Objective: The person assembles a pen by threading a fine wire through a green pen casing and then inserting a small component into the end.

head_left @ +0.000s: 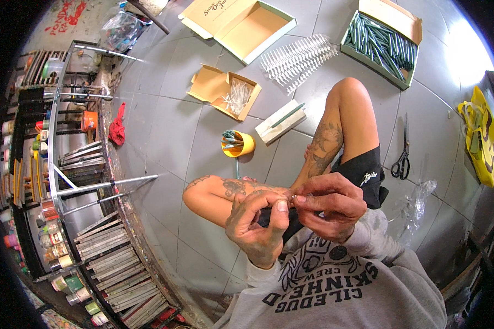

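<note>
My left hand [260, 225] and my right hand [330, 207] meet above my crossed legs, thumbs and forefingers pinched close together. Between the fingertips is something tiny, too small to name. Just beyond my knees stands a yellow cup [248, 145] with several dark green sticks in it. To its right, one dark green pen-like stick [286, 116] lies on a white block [280, 129]. A small cardboard box [248, 107] behind the cup holds thin clear pieces [237, 96].
At the far right, a green box [380, 73] is full of dark green pen-like sticks. Rows of clear pieces [299, 63] lie beside an open, empty box [252, 33]. Black scissors [402, 164], a clear plastic bag [417, 208] and a yellow bag [480, 137] lie right. A paint-jar rack [57, 164] stands left.
</note>
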Action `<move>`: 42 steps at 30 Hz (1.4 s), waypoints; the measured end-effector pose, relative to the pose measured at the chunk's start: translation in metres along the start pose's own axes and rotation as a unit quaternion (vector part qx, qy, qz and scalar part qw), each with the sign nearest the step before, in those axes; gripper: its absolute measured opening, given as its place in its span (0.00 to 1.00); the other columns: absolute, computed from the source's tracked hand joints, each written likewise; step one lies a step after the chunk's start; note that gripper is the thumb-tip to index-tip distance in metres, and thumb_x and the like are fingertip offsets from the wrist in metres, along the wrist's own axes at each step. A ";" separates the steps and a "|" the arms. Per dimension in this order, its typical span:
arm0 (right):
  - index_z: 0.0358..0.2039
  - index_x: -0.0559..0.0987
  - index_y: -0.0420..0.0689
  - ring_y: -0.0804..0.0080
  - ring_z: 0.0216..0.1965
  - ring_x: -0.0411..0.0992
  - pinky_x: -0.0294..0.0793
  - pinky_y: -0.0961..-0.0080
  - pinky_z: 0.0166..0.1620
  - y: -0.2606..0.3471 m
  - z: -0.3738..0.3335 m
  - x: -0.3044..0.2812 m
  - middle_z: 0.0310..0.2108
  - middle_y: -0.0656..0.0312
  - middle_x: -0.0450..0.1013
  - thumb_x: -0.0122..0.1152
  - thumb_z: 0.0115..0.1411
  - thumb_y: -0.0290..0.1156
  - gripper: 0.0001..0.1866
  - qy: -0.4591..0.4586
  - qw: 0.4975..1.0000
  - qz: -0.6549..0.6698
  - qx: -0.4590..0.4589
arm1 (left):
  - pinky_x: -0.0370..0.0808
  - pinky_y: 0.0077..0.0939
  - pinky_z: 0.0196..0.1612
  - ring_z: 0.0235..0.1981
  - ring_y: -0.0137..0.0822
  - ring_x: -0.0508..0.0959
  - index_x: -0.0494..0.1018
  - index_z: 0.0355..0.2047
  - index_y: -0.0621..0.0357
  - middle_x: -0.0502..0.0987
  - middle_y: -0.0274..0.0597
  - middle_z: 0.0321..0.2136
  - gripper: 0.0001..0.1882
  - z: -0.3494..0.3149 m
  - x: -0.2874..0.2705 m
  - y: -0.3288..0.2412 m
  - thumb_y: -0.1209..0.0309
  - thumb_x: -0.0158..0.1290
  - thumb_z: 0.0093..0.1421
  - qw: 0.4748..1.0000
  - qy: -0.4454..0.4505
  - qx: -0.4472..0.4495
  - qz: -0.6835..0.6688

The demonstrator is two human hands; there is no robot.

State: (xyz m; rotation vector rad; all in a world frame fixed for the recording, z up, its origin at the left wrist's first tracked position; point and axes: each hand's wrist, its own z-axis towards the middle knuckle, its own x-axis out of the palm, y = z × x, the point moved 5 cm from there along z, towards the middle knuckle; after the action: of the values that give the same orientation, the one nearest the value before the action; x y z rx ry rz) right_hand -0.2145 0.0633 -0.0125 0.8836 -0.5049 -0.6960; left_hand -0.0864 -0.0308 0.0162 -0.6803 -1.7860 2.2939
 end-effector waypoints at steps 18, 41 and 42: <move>0.38 0.86 0.38 0.68 0.32 0.79 0.77 0.78 0.35 -0.003 0.008 0.006 0.34 0.54 0.80 0.69 0.49 0.16 0.14 0.039 0.990 0.084 0.104 | 0.66 0.18 0.34 0.28 0.24 0.71 0.77 0.33 0.67 0.79 0.39 0.27 0.11 0.004 0.002 0.014 0.68 0.57 0.60 0.949 0.026 -0.194 -0.247; 0.41 0.80 0.33 0.72 0.37 0.76 0.75 0.77 0.42 -0.016 0.007 0.000 0.36 0.54 0.78 0.52 0.62 0.16 0.11 0.033 0.959 0.190 0.208 | 0.70 0.20 0.38 0.29 0.24 0.76 0.81 0.32 0.62 0.82 0.35 0.26 0.05 -0.001 0.010 -0.008 0.76 0.64 0.55 0.999 -0.043 -0.017 0.001; 0.42 0.80 0.33 0.72 0.37 0.76 0.75 0.76 0.42 -0.015 0.009 0.000 0.37 0.54 0.78 0.50 0.62 0.16 0.12 0.073 0.964 0.178 0.184 | 0.70 0.21 0.38 0.28 0.25 0.76 0.81 0.31 0.62 0.82 0.35 0.26 0.05 -0.001 0.011 -0.008 0.76 0.64 0.55 0.999 -0.036 0.000 0.012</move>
State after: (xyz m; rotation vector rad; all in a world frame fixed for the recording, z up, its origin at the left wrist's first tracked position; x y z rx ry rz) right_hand -0.2255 0.0518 -0.0199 1.1458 -0.6534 -0.2054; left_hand -0.0974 -0.0233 0.0209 -0.6301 -1.8174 2.3633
